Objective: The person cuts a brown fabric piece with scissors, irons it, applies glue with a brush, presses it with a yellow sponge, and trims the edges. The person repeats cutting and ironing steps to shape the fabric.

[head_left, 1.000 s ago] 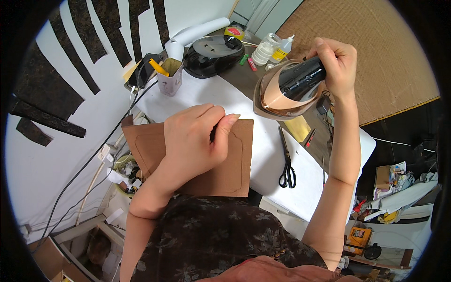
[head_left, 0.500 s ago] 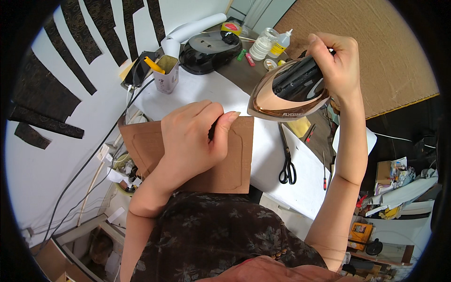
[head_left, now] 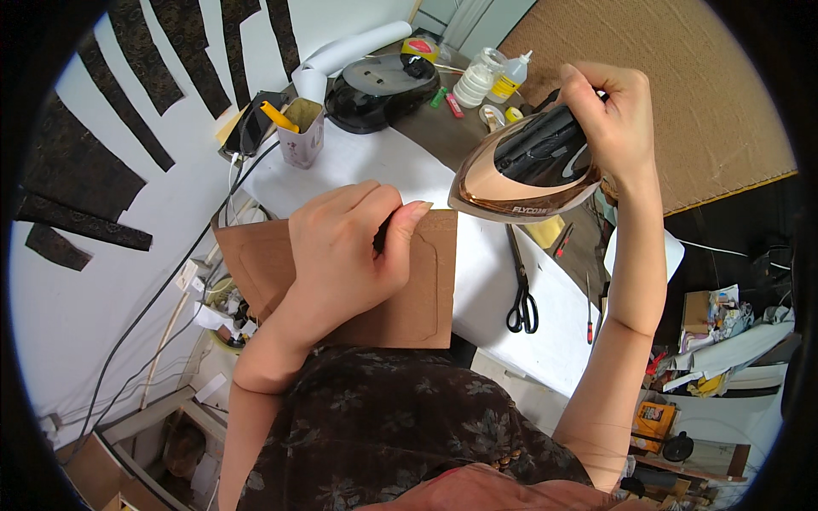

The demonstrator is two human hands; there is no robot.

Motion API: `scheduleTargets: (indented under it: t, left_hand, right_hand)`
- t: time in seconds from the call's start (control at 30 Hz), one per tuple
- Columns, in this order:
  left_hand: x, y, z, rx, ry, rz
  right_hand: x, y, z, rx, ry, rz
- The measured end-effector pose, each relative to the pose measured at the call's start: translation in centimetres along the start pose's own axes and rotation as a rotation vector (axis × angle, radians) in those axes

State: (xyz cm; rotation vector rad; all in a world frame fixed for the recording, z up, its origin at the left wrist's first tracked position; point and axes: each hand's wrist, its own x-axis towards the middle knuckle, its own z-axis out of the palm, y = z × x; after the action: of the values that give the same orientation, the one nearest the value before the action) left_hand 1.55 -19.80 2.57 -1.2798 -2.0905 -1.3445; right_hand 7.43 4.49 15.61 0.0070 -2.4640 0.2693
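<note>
My right hand (head_left: 615, 111) is wrapped round the black handle of a clothes iron (head_left: 521, 175). The iron has a rose-gold and cream body and is raised, its pointed nose toward the left. My left hand (head_left: 345, 247) is closed at the far edge of a brown panel (head_left: 422, 289) with a raised curved outline on its face. Its thumb lies along that edge. A dark patch shows between thumb and fingers, and I cannot make out what it is. The panel is close in front of my body, and the iron is apart from it.
White paper (head_left: 494, 289) covers the table, with black scissors (head_left: 521, 298) on it. Beyond stand a black iron base (head_left: 379, 94), a tin (head_left: 302, 145) with a yellow-handled tool, and white bottles (head_left: 479, 81). Dark fabric strips (head_left: 128, 98) hang left; a brown board (head_left: 665, 51) stands right.
My left hand and the brown panel have shifted very slightly to the left together. The iron and my right hand have stayed almost still.
</note>
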Motion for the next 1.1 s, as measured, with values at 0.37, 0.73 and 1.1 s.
scheduleTargets:
  t: [0.37,0.73,1.1]
  left_hand:
    - [-0.1,0.1,0.0,-0.003,0.006,0.008]
    - [-0.2,0.3,0.0,0.004,0.03,0.068]
    - [0.0,0.0,0.4,-0.077,0.004,-0.022]
  right_hand:
    - [-0.9,-0.4,-0.5,0.056,0.016,0.0]
    - [-0.8,-0.6,-0.7,0.047,-0.034,0.006]
    - [-1.2,-0.4,0.0,0.118,0.005,0.068]
